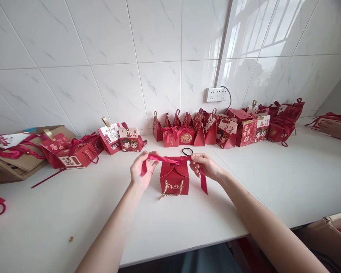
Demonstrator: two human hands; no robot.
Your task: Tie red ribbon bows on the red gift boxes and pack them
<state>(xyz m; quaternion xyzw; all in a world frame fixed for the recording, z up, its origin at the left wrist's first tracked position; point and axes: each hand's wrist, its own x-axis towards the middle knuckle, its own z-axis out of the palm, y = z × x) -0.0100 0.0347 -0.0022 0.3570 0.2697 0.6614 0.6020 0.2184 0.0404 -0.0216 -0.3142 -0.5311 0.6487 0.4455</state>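
A red gift box (pixel 174 178) stands upright in front of me, with gold lettering and a twisted gold cord handle (pixel 172 195) hanging on its near face. Over its folded top runs a red ribbon (pixel 159 157), crossed at the middle and stretched out to both sides. My left hand (pixel 142 168) is closed on the ribbon's left part, and a short end hangs by the fingers. On the other side, my right hand (pixel 204 165) pinches the right part, its tail dangling beside the box. Just behind the box lies a black elastic loop (pixel 187 151).
Several red gift boxes (pixel 199 131) line the tiled wall below a power strip (pixel 216 94). More boxes and an open cardboard carton (pixel 25 170) are at the left. Another person's hand (pixel 335 128) touches a red package at far right. A cardboard box (pixel 329 235) stands below the table's right edge.
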